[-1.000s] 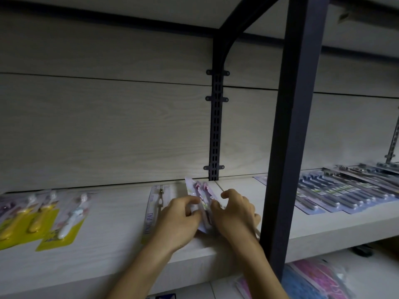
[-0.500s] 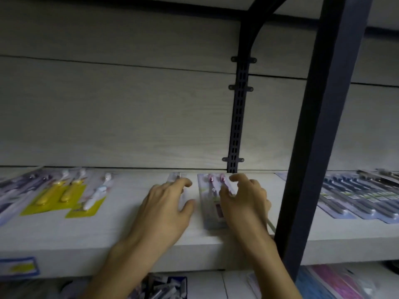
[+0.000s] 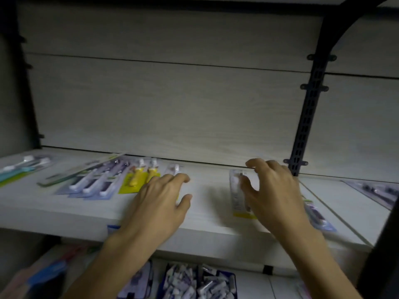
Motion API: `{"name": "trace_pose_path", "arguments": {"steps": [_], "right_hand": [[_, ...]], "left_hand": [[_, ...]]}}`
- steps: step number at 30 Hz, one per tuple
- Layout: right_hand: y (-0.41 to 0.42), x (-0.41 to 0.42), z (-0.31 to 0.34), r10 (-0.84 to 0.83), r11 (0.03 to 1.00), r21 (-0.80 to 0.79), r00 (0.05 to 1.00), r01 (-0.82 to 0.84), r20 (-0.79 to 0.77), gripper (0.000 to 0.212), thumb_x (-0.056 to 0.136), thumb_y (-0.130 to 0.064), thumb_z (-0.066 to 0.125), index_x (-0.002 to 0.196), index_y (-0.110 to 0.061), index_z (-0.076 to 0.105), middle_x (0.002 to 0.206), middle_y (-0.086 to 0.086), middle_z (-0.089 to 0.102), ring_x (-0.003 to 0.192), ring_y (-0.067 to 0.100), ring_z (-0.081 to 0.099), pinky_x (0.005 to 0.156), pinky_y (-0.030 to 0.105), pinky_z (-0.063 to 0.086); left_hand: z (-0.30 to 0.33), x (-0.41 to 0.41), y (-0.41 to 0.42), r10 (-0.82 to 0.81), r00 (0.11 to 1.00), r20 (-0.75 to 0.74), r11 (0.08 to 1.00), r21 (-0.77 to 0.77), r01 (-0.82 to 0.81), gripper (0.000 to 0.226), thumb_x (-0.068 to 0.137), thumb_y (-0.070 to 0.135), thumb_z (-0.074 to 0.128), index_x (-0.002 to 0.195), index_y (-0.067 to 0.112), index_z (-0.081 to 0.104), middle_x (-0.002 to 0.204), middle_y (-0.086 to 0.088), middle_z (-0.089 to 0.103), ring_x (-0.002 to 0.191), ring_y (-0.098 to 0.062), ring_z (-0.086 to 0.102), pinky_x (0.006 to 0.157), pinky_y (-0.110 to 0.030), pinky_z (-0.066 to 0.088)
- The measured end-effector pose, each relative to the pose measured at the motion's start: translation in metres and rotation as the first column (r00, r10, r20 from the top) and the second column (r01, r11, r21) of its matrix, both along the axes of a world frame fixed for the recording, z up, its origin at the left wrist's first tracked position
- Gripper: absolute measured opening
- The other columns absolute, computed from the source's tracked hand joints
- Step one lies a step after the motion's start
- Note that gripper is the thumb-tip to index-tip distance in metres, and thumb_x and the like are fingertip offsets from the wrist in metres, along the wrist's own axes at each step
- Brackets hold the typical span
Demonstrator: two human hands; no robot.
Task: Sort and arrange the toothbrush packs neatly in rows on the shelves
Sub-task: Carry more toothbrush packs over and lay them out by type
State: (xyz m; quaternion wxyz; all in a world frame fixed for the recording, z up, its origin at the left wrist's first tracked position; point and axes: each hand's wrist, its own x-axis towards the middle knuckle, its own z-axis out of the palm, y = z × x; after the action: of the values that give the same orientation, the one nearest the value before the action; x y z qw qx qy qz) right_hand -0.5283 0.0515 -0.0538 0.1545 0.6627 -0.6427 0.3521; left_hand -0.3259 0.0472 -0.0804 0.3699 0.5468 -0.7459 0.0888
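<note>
L hand [image 3: 160,196] flat on yellow pack [image 3: 138,180] — R hand [image 3: 272,190] on clear pack [image 3: 236,190].

No text, brand, number or sign could be read anywhere. Printing was borne by the clear pack [image 3: 237,192] just left of the right hand [image 3: 273,190], with a yellow strip at its near end, but it was blurred past reading. A blue tag [image 3: 112,228] was fixed on the shelf's front edge [image 3: 64,223] beside the left wrist; its print was likewise too smeared to be made out.
</note>
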Motion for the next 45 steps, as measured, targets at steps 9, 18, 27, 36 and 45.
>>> {"name": "trace_pose_path", "arguments": {"steps": [9, 18, 27, 36, 45], "right_hand": [[-0.017, 0.136, -0.005, 0.118, 0.993, -0.029, 0.993, -0.118, -0.018, 0.029, 0.088, -0.033, 0.058, 0.114, -0.021, 0.060, 0.104, 0.006, 0.063, 0.100, 0.031, 0.056, 0.081, 0.040, 0.045], [-0.037, 0.240, -0.019, 0.124, 0.992, 0.035, 0.992, -0.124, -0.004, 0.026, 0.087, -0.030, 0.056, 0.110, -0.020, 0.061, 0.103, 0.009, 0.063, 0.102, 0.035, 0.055, 0.079, 0.038, 0.043], [-0.050, 0.280, -0.024, 0.071, 0.990, 0.125, 0.997, -0.068, -0.025, 0.029, 0.088, -0.035, 0.052, 0.112, -0.020, 0.059, 0.111, 0.009, 0.061, 0.107, 0.031, 0.053, 0.080, 0.036, 0.042], [-0.063, 0.281, -0.028, 0.022, 0.987, 0.160, 0.988, 0.003, -0.151, 0.031, 0.087, -0.041, 0.048, 0.090, -0.014, 0.062, 0.104, 0.010, 0.063, 0.099, 0.030, 0.055, 0.068, 0.032, 0.031], [-0.064, 0.282, -0.034, 0.059, 0.991, 0.127, 0.990, -0.042, -0.128, 0.041, 0.085, -0.051, 0.048, 0.080, -0.013, 0.063, 0.098, 0.007, 0.061, 0.100, 0.029, 0.053, 0.075, 0.031, 0.038]], "left_hand": [[0.002, 0.132, -0.012, 0.060, 0.998, 0.019, 0.998, -0.001, -0.060, 0.025, 0.082, 0.025, 0.067, 0.107, 0.022, 0.065, 0.103, -0.001, 0.069, 0.097, -0.029, 0.061, 0.076, -0.034, 0.046], [-0.005, 0.241, -0.028, 0.079, 0.997, 0.016, 0.996, 0.031, -0.080, 0.029, 0.090, 0.030, 0.055, 0.118, 0.025, 0.057, 0.111, 0.002, 0.063, 0.102, -0.021, 0.054, 0.081, -0.032, 0.042], [-0.004, 0.260, -0.044, 0.020, 1.000, -0.012, 0.998, 0.058, -0.019, 0.028, 0.091, 0.033, 0.052, 0.119, 0.027, 0.055, 0.112, 0.005, 0.062, 0.104, -0.017, 0.053, 0.081, -0.029, 0.042], [-0.001, 0.235, -0.051, 0.054, 0.996, 0.074, 0.996, 0.064, -0.059, 0.025, 0.092, 0.043, 0.044, 0.112, 0.032, 0.054, 0.108, 0.011, 0.061, 0.100, -0.013, 0.050, 0.084, -0.026, 0.037], [-0.005, 0.230, -0.054, 0.188, 0.974, 0.127, 0.970, 0.133, -0.205, 0.030, 0.092, 0.053, 0.041, 0.105, 0.030, 0.053, 0.107, 0.007, 0.060, 0.101, -0.017, 0.054, 0.085, -0.030, 0.040]]}}
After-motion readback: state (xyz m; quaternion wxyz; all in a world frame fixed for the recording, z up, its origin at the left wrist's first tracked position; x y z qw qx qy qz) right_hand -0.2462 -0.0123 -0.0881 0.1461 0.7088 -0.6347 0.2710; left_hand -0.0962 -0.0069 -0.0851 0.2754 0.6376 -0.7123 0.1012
